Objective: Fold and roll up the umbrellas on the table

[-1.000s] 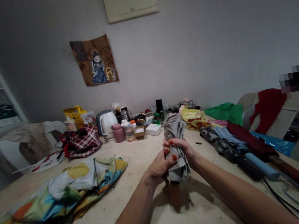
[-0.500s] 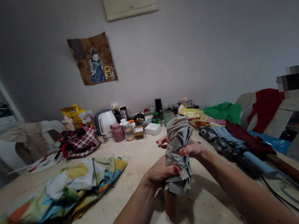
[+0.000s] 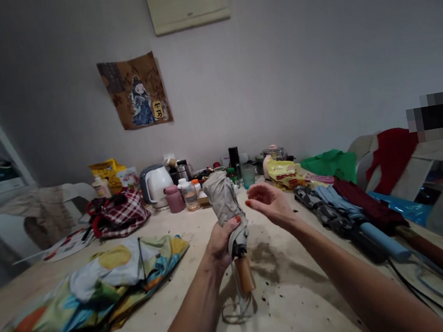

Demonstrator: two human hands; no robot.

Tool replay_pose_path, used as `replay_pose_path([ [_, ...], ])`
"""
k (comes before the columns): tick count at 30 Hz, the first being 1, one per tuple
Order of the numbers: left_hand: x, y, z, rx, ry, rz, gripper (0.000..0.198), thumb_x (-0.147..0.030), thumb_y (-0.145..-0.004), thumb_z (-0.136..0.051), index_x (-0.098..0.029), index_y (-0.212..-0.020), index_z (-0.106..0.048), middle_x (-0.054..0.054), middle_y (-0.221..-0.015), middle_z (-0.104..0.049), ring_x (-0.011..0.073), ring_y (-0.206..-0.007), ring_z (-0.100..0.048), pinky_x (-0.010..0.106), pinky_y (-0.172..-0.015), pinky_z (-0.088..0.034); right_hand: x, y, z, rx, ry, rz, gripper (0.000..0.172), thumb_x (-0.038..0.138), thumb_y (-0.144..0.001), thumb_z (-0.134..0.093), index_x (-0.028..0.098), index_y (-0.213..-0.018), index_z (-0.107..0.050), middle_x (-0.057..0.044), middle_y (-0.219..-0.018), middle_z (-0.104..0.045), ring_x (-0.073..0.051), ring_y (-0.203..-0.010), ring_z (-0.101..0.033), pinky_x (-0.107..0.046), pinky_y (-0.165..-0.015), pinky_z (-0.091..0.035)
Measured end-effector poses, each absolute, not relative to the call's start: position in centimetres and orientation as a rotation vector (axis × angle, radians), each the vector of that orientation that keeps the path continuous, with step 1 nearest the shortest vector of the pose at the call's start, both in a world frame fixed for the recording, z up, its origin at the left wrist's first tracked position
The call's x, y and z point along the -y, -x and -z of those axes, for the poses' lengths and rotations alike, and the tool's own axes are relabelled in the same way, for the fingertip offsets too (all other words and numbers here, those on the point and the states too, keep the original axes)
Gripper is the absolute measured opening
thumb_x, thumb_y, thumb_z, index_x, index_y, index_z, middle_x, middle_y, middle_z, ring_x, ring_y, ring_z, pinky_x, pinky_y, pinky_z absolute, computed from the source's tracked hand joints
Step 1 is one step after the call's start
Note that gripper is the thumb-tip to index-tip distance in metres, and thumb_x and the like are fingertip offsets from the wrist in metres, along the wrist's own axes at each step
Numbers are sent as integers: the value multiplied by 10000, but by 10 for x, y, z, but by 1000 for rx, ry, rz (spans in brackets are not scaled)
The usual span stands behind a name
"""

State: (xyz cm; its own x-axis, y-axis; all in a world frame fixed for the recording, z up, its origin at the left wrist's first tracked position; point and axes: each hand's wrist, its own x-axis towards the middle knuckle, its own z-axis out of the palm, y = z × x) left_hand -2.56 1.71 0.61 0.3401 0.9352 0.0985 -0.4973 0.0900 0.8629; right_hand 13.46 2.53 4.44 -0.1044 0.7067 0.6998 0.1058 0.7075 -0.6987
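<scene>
My left hand [image 3: 221, 241] is wrapped round the lower part of a folded grey umbrella [image 3: 224, 202], which stands nearly upright over the table [image 3: 292, 295]. Its brown handle [image 3: 245, 274] hangs below my fist, with a thin cord loop under it. My right hand [image 3: 268, 203] hovers just to the right of the umbrella, palm up, fingers loosely curled and apart, holding nothing.
An unfolded colourful umbrella [image 3: 97, 281] lies at the left. Several folded umbrellas [image 3: 356, 217] lie at the right. A white kettle [image 3: 156, 183], a pink cup [image 3: 175, 198], bottles, a plaid bag [image 3: 120, 211] and snack packets [image 3: 283, 172] crowd the back. Dark crumbs dot the table.
My right hand has let go of the grey umbrella and drawn off to the right. My left hand now holds it alone, shifted slightly left and more upright.
</scene>
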Motion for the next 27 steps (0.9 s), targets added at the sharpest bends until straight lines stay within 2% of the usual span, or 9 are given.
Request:
replay_pose_path([
  [2,-19,28,-8,-539,-986,-1179,417,-345,-542,-826,-122,-807,-593,-13,-600,-586,86,-501,-507,206,-489,-384,-11,-132,-52,1999,540,-485,163,167,-754,-647,194,-914,-639,-34,-877,-550,-130,-732,-504,-237,-611,-417],
  [4,-19,28,-8,-509,-996,-1179,380,-295,-554,-826,-127,-808,-597,-25,-608,-581,75,-503,-499,192,-484,-373,3,-126,-56,2288,518,-334,291,71,-711,-603,207,-963,-657,-48,-937,-524,-149,-809,-504,-240,-639,-425],
  [6,-20,28,-6,-510,-973,-1130,366,-249,-531,-834,-129,-783,-595,-33,-590,-572,73,-494,-495,187,-478,-377,13,-119,-56,2407,595,-139,336,40,-684,-580,211,-965,-650,-56,-969,-505,-167,-862,-497,-263,-693,-431],
  [9,-24,30,-2,-516,-901,-1026,408,-260,-477,-861,-121,-757,-599,-23,-566,-585,95,-492,-525,205,-486,-424,19,-113,-53,2471,690,46,219,53,-698,-561,190,-862,-607,-72,-1006,-512,-175,-847,-492,-287,-698,-415],
  [12,-29,36,1,-494,-857,-962,439,-329,-479,-874,-105,-740,-602,1,-559,-603,98,-470,-540,205,-471,-442,18,-114,-52,2346,584,-127,151,52,-713,-522,188,-778,-516,-53,-930,-548,-147,-764,-489,-263,-653,-400],
  [15,-28,39,-1,-474,-887,-925,433,-325,-524,-853,-85,-801,-624,15,-564,-613,91,-441,-535,192,-430,-416,14,-120,-52,1936,642,-306,123,88,-774,-490,206,-810,-483,-5,-776,-535,-120,-645,-468,-233,-583,-383],
  [19,-24,38,-5,-482,-936,-982,453,-269,-512,-849,-85,-862,-627,24,-629,-636,97,-478,-556,209,-467,-442,16,-129,-53,1632,834,-119,96,189,-819,-532,215,-760,-460,31,-654,-471,-108,-549,-427,-230,-528,-341],
  [22,-23,36,-5,-499,-979,-1034,471,-258,-503,-851,-90,-880,-625,22,-639,-628,96,-479,-547,221,-479,-443,25,-138,-54,1581,955,-34,71,240,-827,-552,224,-826,-483,29,-638,-510,-122,-540,-451,-243,-538,-342],
  [27,-22,32,-3,-539,-1062,-1077,459,-223,-489,-843,-81,-874,-637,32,-663,-631,100,-506,-551,226,-507,-437,50,-156,-68,1716,1165,-136,154,183,-778,-551,231,-924,-538,14,-628,-572,-153,-549,-474,-261,-561,-343],
])
